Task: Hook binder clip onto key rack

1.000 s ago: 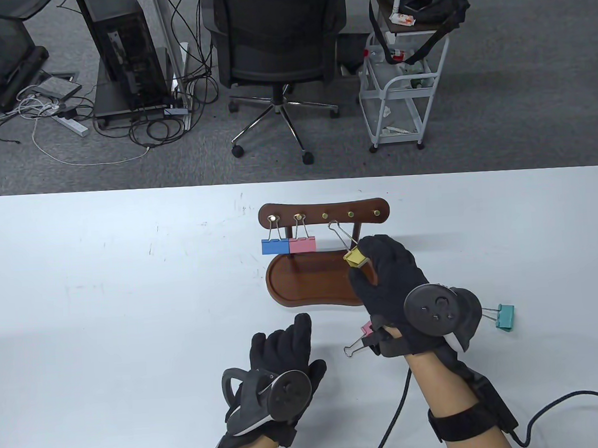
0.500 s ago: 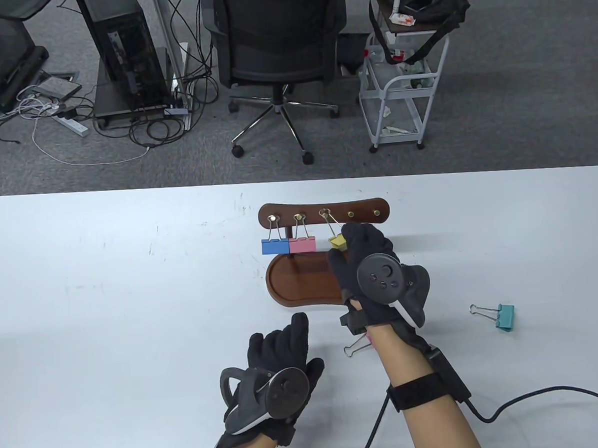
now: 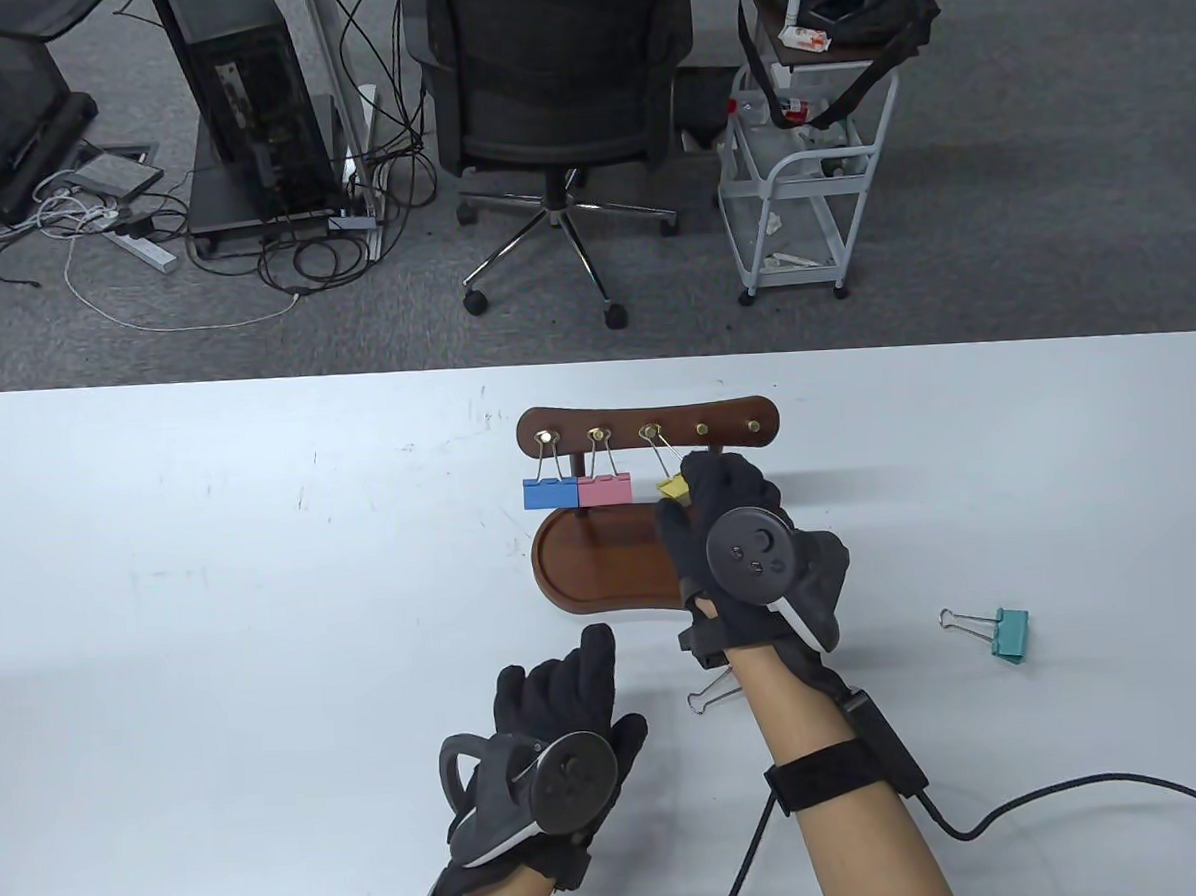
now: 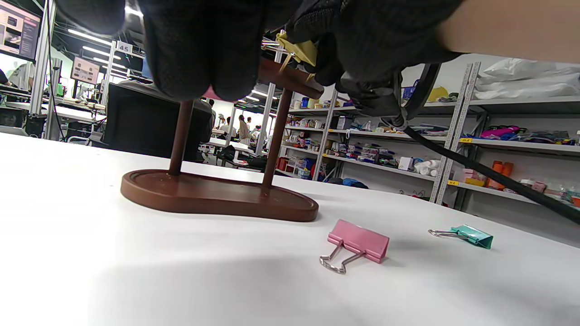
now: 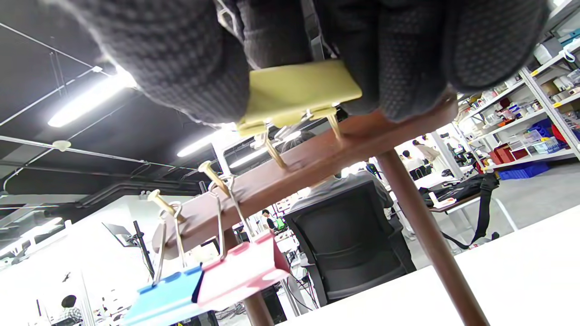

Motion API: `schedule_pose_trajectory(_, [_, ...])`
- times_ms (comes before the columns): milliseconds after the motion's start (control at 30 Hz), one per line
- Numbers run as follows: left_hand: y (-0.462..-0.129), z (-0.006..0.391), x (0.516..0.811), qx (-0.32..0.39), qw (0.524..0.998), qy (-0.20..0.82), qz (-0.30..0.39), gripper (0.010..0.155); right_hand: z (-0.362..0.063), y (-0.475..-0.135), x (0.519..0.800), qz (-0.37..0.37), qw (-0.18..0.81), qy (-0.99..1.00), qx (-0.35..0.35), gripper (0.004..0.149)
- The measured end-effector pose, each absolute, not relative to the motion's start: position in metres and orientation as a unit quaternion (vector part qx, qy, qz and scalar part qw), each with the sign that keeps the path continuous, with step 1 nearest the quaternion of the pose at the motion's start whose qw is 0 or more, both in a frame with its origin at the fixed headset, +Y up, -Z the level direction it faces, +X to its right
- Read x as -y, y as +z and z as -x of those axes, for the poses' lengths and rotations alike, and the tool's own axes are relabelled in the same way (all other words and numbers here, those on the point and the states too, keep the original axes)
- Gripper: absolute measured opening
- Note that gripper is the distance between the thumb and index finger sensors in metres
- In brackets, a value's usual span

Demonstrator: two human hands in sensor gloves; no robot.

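Note:
The brown wooden key rack (image 3: 747, 420) stands mid-table with a row of brass pegs. A blue clip (image 3: 550, 493) and a pink clip (image 3: 605, 490) hang on the two left pegs. My right hand (image 3: 683, 494) pinches a yellow binder clip (image 3: 671, 487) whose wire loop sits at the third peg; the right wrist view shows the yellow clip (image 5: 299, 93) gripped between thumb and fingers just below the rack bar (image 5: 317, 163). My left hand (image 3: 561, 690) rests open on the table in front of the rack, holding nothing.
A loose pink clip (image 4: 358, 241) lies on the table beside my right wrist; only its wire handle (image 3: 709, 697) shows in the table view. A teal clip (image 3: 1008, 633) lies at the right. The rack's oval base tray (image 3: 594, 563) sits under the pegs.
My right hand carried the yellow clip up and left from over the tray to the third peg; its wire loop now sits at that peg. The left hand barely moved.

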State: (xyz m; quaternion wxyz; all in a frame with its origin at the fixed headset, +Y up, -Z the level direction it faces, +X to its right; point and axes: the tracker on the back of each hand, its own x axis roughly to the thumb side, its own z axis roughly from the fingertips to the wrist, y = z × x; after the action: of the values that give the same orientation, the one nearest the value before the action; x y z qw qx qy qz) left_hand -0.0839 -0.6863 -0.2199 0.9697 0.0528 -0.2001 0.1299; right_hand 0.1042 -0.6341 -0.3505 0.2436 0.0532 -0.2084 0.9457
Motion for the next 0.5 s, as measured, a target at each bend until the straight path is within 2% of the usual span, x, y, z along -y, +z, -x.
schedule_pose_trajectory(500, [-0.222,0.086,0.687,0.192,0.972,0.127,-0.043,0.085,-0.098,-0.363,0.657,-0.039,0.243,0.95,0.193,0.064])
